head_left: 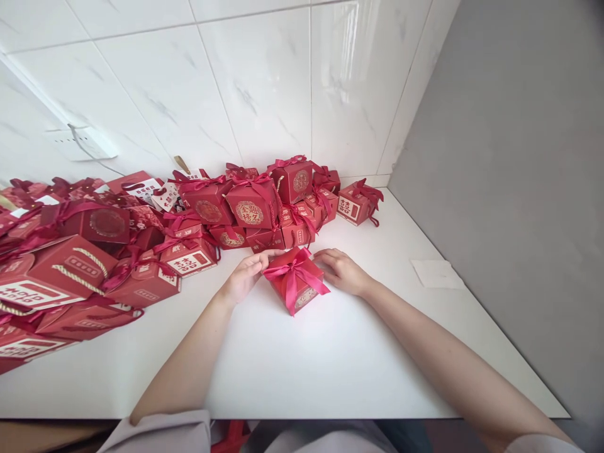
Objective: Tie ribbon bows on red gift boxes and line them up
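A small red gift box (307,296) with a bright pink-red ribbon bow (295,269) on top sits on the white table, turned at an angle. At its left and back side is my left hand (246,274), thumb and fingers closed against the edge of the box. My right hand (343,270) bends its fingers in against the box's right side, palm down near the tabletop. Between the two hands the box is held. Some fingertips are hidden behind it, and a gold pattern shows on its front.
Behind my hands, stacked red gift boxes (255,204) line the tiled wall. More boxes (51,270) pile up along the left. One box (357,204) stands apart at the back right. A white paper piece (436,274) lies near the grey panel (509,189). A socket (81,143) with a cable is on the wall.
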Demonstrator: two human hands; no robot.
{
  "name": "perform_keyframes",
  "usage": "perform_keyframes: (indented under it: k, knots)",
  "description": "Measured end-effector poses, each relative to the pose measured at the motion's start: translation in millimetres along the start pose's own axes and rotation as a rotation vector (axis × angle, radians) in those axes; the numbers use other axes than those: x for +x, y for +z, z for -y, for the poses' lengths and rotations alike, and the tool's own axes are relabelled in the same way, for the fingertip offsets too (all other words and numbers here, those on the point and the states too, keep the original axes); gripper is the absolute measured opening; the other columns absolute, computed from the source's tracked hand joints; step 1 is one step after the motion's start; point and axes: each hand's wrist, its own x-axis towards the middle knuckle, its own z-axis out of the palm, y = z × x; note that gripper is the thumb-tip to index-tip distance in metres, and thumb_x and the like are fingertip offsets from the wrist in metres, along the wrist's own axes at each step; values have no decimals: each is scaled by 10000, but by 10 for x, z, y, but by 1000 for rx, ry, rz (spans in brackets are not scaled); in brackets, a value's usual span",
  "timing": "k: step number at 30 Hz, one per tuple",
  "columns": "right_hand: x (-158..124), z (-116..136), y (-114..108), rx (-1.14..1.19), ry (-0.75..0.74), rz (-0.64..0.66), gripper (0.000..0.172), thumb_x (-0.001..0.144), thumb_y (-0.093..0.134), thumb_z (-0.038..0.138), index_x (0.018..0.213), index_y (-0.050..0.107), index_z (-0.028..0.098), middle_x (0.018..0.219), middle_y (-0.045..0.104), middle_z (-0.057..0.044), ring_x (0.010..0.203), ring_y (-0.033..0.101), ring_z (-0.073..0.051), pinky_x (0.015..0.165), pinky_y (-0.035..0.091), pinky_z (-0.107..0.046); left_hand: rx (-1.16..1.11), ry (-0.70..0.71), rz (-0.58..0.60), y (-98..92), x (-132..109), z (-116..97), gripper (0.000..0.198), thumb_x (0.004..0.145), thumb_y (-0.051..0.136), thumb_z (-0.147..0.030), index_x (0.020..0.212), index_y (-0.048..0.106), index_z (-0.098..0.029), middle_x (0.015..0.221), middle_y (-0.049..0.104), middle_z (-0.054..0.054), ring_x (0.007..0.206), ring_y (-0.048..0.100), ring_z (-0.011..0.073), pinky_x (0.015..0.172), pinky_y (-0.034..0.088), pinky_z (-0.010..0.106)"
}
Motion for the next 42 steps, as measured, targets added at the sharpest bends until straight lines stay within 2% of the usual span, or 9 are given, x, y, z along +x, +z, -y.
perform_keyframes:
  k: [4,7,9,12,19,24,31,38,42]
  knots:
    - [-34,26,-74,61,33,0,228,915,543,229,1095,682,234,1179,691,-92,1109,625,-258,1015,476,-435,-11,17,3,-18,-10,13,469,773,626,-631,660,540,-184,1261,647,173,1162,617,395,939,507,539]
    - [-87,-3,-144,121,154,-36,247,977,474,344,973,694,231,950,739,-56,824,679,-199,766,553,-329,24,13,4,-25,-23,31,488,791,598,-652,657,536,-187,1270,644,161,1201,594,394,999,472,558]
    - [-133,-48,-187,133,266,-87,328,989,439,423,899,681,220,786,714,-30,644,624,-173,603,510,-297,31,0,1,-14,-33,46,504,765,623,-673,661,526,-189,1281,637,159,1216,585,398,1012,465,561]
    - [-184,-101,-234,129,385,-126,396,971,453,496,777,652,214,619,617,2,529,509,-149,511,418,-280,12,-22,20,14,-48,69,499,732,685,-654,672,517,-188,1291,625,153,1242,569,397,1023,464,561]
    - [-195,-55,-241,153,492,-48,399,949,478,533,751,641,227,632,600,6,546,457,-151,537,377,-288,-11,-46,84,7,-94,63,334,760,757,-484,735,605,-188,1326,587,143,1269,551,378,1064,442,582]
    - [-209,-76,-219,180,561,-48,402,940,490,563,768,644,234,610,569,14,551,449,-155,540,360,-291,6,10,29,-1,-114,44,211,831,709,-415,785,679,-212,1297,609,115,1296,536,338,1124,390,573]
    - [-181,-103,-229,257,573,-63,440,932,489,602,730,583,222,580,522,25,531,421,-142,539,360,-282,249,154,19,-2,-136,-117,227,892,604,-428,926,716,-234,1295,589,128,1275,526,322,1122,387,536]
    - [-168,-133,-242,284,558,-64,461,932,474,616,764,601,206,630,591,8,552,479,-143,564,388,-271,541,194,187,93,-166,-288,190,775,605,-128,941,577,-217,1415,506,117,1414,386,318,1170,316,533]
    - [-153,-110,-260,274,547,-63,453,933,480,595,741,593,200,616,593,8,553,477,-139,577,382,-269,627,171,191,75,-142,-291,217,745,573,-81,920,595,-207,1427,485,111,1407,383,323,1171,303,534]
